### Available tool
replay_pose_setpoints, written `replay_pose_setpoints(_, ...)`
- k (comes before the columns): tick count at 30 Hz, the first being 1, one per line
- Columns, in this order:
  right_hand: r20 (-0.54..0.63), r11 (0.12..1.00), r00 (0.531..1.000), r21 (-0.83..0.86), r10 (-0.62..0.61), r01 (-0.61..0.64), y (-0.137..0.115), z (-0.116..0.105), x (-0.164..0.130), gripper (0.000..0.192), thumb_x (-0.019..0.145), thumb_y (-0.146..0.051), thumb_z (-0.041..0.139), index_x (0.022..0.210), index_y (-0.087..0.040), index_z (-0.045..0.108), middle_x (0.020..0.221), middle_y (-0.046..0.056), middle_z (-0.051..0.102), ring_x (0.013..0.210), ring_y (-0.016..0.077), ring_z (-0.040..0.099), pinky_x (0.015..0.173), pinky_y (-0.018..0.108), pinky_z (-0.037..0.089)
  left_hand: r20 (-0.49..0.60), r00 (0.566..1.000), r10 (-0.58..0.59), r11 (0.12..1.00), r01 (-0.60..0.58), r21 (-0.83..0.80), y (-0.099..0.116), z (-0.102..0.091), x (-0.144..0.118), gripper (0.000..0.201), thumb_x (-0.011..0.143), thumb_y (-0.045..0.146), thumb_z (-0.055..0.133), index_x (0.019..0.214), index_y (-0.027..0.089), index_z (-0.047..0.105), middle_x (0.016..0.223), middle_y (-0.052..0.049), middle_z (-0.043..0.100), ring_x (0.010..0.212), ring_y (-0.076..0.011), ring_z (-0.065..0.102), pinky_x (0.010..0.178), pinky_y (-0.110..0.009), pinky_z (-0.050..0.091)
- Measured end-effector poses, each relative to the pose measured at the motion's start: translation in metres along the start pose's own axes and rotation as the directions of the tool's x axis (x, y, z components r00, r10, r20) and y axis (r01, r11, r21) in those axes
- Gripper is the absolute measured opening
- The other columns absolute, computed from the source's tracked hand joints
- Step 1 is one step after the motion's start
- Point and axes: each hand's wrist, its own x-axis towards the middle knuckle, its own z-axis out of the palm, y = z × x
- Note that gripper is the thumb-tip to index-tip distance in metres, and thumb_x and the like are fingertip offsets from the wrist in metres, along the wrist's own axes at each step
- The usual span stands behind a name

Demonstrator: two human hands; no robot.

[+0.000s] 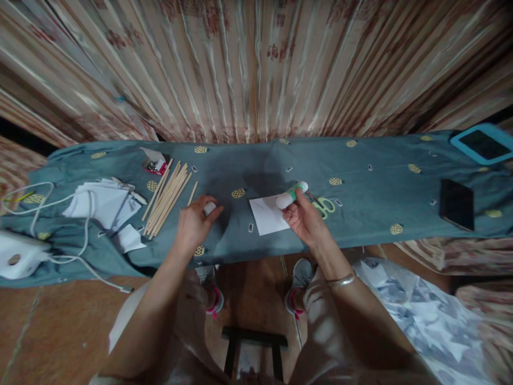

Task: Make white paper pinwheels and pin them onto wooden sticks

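My right hand (305,220) is closed around a green and white glue stick (294,192), whose white end tilts down to the left. Below that end lies a piece of white paper (267,215), partly covered by the hand. Pinched in my left hand (196,222) is a small white cap (209,208), held above the cloth. Just beyond the left fingers rests a single wooden stick (193,192), near a bundle of wooden sticks (170,202). Scissors (324,207) with pale green handles lie right of the glue stick, their blades partly hidden.
On the left are a stack of cut papers (102,206), a small red box (155,164) and a white device (18,254) with a cable. A black phone (457,204) and a blue-framed tablet (483,143) lie right. A bag of paper pieces (420,315) stands below.
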Motion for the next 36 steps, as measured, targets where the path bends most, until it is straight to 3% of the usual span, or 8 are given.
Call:
replay_pose_setpoints(4,0.053,0.994,0.993,0.013,0.105,-0.106,0.0,-0.003,-0.001,0.033,0.073,-0.049,0.078,0.078,-0.019,0.066,0.07,-0.001,0.072,0.055,0.0071,0.062,0.047,0.014,0.05,0.021,0.995,0.102,0.967,-0.104,0.233,-0.022,-0.009,0.01,0.03,0.079,0.036,0.061,0.104,0.02,0.068,0.114,-0.009,0.07,0.111,-0.0299,0.062,0.099,-0.041,0.046)
replay_pose_setpoints(8,0.111,0.993,0.987,-0.011,0.118,-0.117,-0.001,-0.007,-0.002,0.029,0.072,-0.044,0.079,0.08,-0.019,0.066,0.074,-0.001,0.073,0.058,0.0069,0.064,0.054,0.014,0.054,0.032,0.99,0.14,0.954,-0.144,0.264,-0.029,-0.005,0.013,0.042,0.079,0.035,0.06,0.117,0.017,0.064,0.122,-0.011,0.067,0.117,-0.0303,0.059,0.104,-0.043,0.043)
replay_pose_setpoints(14,0.051,0.998,0.998,-0.06,-0.023,0.026,-0.006,-0.01,-0.007,0.022,0.063,-0.028,0.083,0.076,-0.02,0.068,0.08,-0.001,0.074,0.069,0.0105,0.067,0.062,0.019,0.057,-0.021,0.981,0.194,0.954,-0.184,0.237,-0.023,-0.008,0.012,0.049,0.078,0.034,0.066,0.123,0.015,0.06,0.129,-0.013,0.063,0.123,-0.0325,0.054,0.109,-0.048,0.04)
replay_pose_setpoints(18,0.068,0.962,0.985,-0.217,-0.156,0.168,-0.009,-0.012,-0.01,0.024,0.061,-0.03,0.083,0.077,-0.02,0.069,0.082,0.0,0.073,0.075,0.0124,0.066,0.067,0.022,0.055,-0.071,0.929,0.365,0.92,-0.347,0.183,0.005,0.009,-0.004,0.042,0.089,0.037,0.058,0.126,0.018,0.058,0.141,-0.012,0.052,0.136,-0.0309,0.042,0.113,-0.05,0.036)
replay_pose_setpoints(21,0.055,0.847,0.939,-0.416,-0.339,0.33,-0.007,-0.015,-0.011,0.024,0.065,-0.036,0.081,0.079,-0.022,0.066,0.076,-0.002,0.07,0.069,0.0122,0.062,0.065,0.025,0.051,0.105,0.83,0.547,0.831,-0.554,0.052,0.03,0.039,-0.021,0.035,0.096,0.033,0.048,0.126,0.018,0.058,0.141,-0.014,0.053,0.14,-0.0272,0.039,0.114,-0.048,0.035)
replay_pose_setpoints(23,0.085,0.731,0.891,-0.539,-0.447,0.418,-0.006,-0.018,-0.011,0.024,0.07,-0.04,0.077,0.078,-0.023,0.062,0.072,-0.003,0.066,0.066,0.012,0.059,0.065,0.026,0.049,0.222,0.771,0.597,0.787,-0.616,0.022,0.043,0.06,-0.031,0.039,0.097,0.035,0.046,0.132,0.018,0.055,0.147,-0.015,0.048,0.144,-0.0287,0.033,0.115,-0.052,0.03)
replay_pose_setpoints(27,0.195,0.518,0.849,-0.719,-0.491,0.464,-0.002,-0.024,-0.01,0.024,0.079,-0.043,0.068,0.081,-0.023,0.056,0.074,-0.002,0.064,0.07,0.0139,0.06,0.07,0.029,0.05,0.323,0.77,0.55,0.79,-0.606,0.098,0.053,0.083,-0.038,0.056,0.094,0.046,0.05,0.141,0.016,0.045,0.152,-0.021,0.038,0.146,-0.0358,0.027,0.114,-0.059,0.026)
replay_pose_setpoints(36,0.35,0.132,0.831,-0.887,-0.432,0.442,0.005,-0.024,-0.013,0.028,0.082,-0.046,0.067,0.093,-0.022,0.057,0.083,0.004,0.068,0.075,0.0204,0.065,0.073,0.037,0.052,0.357,0.77,0.528,0.757,-0.618,0.214,0.051,0.087,-0.038,0.061,0.092,0.051,0.05,0.141,0.015,0.046,0.151,-0.025,0.037,0.144,-0.0376,0.03,0.115,-0.058,0.027)
